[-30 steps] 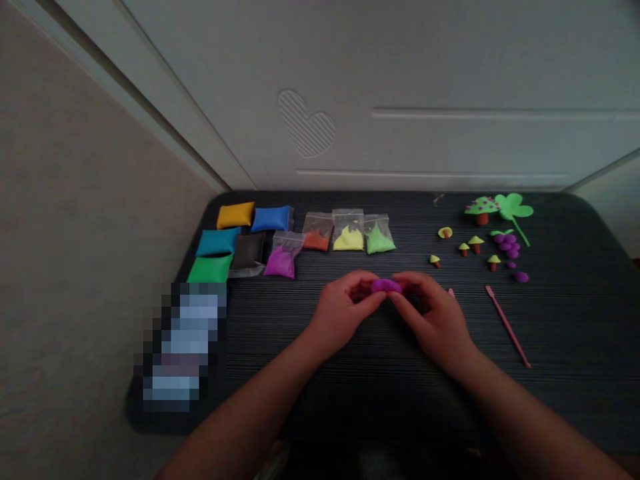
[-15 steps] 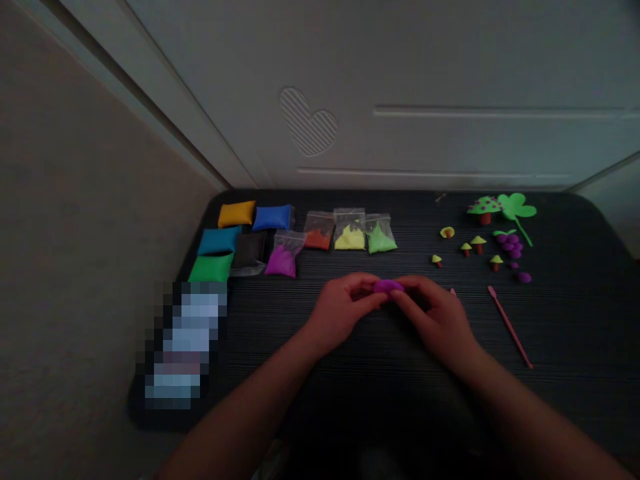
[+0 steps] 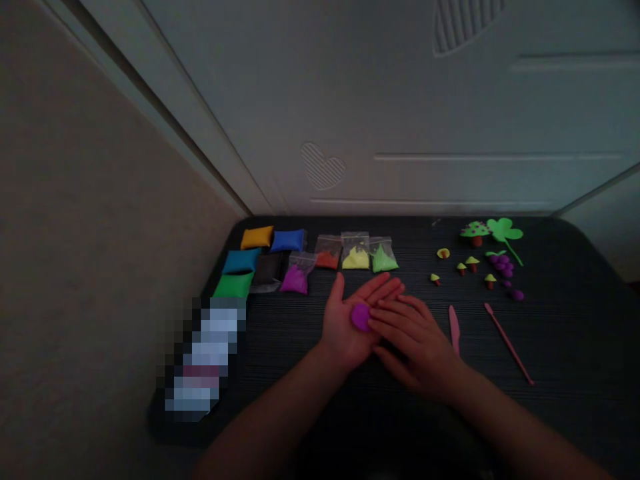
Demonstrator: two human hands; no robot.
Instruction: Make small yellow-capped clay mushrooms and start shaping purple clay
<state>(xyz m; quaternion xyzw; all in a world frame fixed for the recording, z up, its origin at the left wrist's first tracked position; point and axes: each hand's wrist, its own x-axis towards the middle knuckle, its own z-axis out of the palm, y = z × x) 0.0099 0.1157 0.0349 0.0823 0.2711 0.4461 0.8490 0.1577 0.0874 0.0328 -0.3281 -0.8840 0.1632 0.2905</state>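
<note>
A flattened round piece of purple clay (image 3: 361,317) lies on the upturned palm of my left hand (image 3: 345,330). That hand is open, with its thumb apart from the fingers. My right hand (image 3: 413,340) is open too, its fingers stretched out over the left palm, the tips at the clay's right edge. Just right of my right hand lies a pink clay knife (image 3: 454,327), its lower end hidden behind that hand. A thin pink modelling tool (image 3: 509,343) rests farther right on the dark table (image 3: 280,360).
Bags of coloured clay, such as a purple one (image 3: 296,279) and a yellow one (image 3: 356,258), line the back left. Small clay mushrooms (image 3: 471,264), a purple grape bunch (image 3: 503,265) and a green clover (image 3: 505,230) stand back right. A blurred-out object (image 3: 205,360) lies left.
My hands have gone from pinching the purple clay between them to lying open, the clay now on my left palm. The view has tilted upward, and the clay knife shows more.
</note>
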